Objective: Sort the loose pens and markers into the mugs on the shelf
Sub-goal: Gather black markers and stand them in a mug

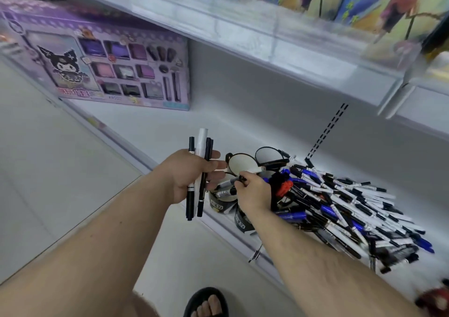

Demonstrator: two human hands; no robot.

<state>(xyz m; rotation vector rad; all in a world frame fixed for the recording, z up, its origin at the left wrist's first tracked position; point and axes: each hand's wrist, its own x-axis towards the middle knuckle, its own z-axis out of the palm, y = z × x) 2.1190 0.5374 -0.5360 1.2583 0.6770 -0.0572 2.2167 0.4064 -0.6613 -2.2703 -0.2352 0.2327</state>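
The left hand (192, 176) grasps a bundle of markers (200, 171) upright in its fist, black barrels and one white barrel sticking out above and below the fingers, held in the air just left of the mugs (243, 165). The right hand (252, 193) pinches one black-and-white marker (229, 182) at the fingertips, lying low over a near mug that already holds several markers. The black mugs with white insides stand grouped at the near edge of the white shelf (170, 127). To their right a big heap of loose pens and markers (352, 207), black, white and blue, spreads across the shelf. Far left on the same shelf stands a purple cartoon makeup-set box (109, 66). A sandalled foot (206, 303) shows on the floor below.
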